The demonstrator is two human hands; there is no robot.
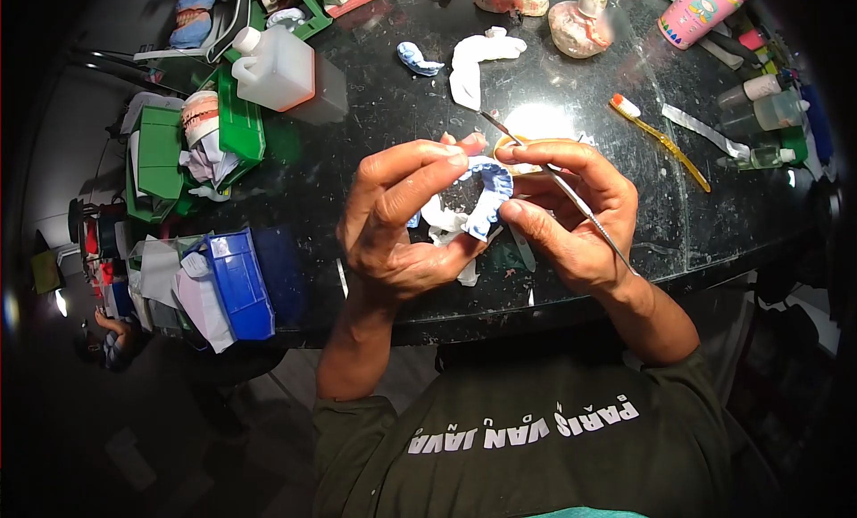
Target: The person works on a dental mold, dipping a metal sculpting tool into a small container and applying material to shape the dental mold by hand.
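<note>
My left hand (397, 215) grips a blue horseshoe-shaped dental cast (489, 206) with a row of teeth along it. A slim metal dental carving tool (585, 211) is in my right hand (585, 201); its dark tip points away from me, beyond the cast. My right thumb and fingers also touch the cast's right side. White scraps (442, 216) show on the table behind and below the cast. Past my hands lie a white curved mould piece (469, 67) and a small blue tooth piece (420, 60). A yellowish ring-shaped item (522, 152) is partly hidden behind my right fingers.
An orange toothbrush (665, 143) and a white strip (705, 132) lie to the right. A plastic jug (275, 72), green bins (241, 121) and a blue bin (239, 286) stand at left. A pink cup (703, 14) and a jar (578, 29) are at the back.
</note>
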